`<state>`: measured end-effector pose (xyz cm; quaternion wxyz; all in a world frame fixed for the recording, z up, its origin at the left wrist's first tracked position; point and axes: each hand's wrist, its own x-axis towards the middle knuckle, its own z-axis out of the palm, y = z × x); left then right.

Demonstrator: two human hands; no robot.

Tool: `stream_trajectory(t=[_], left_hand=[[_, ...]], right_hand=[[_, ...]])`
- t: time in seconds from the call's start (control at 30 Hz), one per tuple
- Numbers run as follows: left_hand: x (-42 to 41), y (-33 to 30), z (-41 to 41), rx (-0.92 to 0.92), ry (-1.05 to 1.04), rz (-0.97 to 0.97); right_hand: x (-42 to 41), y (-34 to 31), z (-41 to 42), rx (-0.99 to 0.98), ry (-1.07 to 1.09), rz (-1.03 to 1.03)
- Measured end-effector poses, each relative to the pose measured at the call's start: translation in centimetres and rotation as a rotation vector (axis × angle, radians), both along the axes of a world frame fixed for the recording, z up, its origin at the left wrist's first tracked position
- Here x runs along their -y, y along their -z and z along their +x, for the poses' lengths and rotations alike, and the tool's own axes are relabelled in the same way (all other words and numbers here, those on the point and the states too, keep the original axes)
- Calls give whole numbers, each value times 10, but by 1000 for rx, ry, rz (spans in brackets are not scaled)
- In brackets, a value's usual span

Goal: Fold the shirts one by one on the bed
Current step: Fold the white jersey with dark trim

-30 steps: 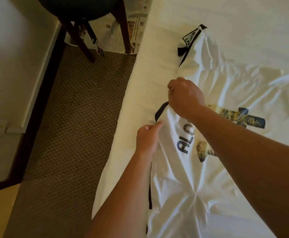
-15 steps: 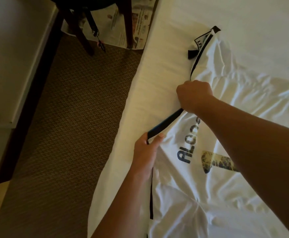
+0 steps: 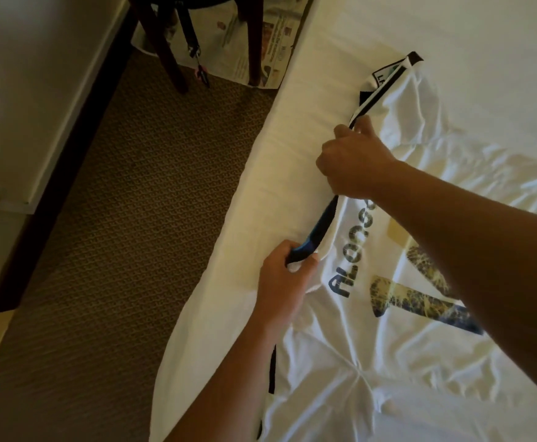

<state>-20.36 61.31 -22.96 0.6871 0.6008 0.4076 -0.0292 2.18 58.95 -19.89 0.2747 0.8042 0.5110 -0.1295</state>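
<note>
White shirt (image 3: 372, 362) lies flat along the bed's (image 3: 260, 173) left edge, long axis across the bed and its dark collar (image 3: 319, 229) running along that edge. Left hand (image 3: 284, 282) pinches the collar's near end, right hand (image 3: 353, 161) grips its far end. Print reads "ALONSO" above a big number.

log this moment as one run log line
step: straightening collar | left hand: pinches dark collar | right hand: grips collar | white printed shirt: unfolded on white bed

Shirt (image 3: 388, 346) on bed (image 3: 292, 173); chair (image 3: 165, 43) left, on newspaper (image 3: 279, 36).
</note>
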Motion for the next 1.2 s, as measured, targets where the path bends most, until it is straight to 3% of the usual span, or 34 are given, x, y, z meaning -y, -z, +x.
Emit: stream_trajectory(t=[0.2,0.33,0.83,0.93,1.1,1.2], left_hand=[[26,0,-4,122,249,327],[40,-1,-6,149,286,516],[34,1,-10,103,221,513],[31,-4,-8,73,130,430],[13,-14,0,-42,-413,106],[6,-19,2,-61,-531,86]], right_hand=[[15,-3,0,-56,105,-153],[29,-2,6,-61,217,-205],[24,1,5,-48,238,-430],[15,-7,8,-68,231,-263],[-10,-13,9,-206,439,406],[-9,-5,1,-120,459,496]])
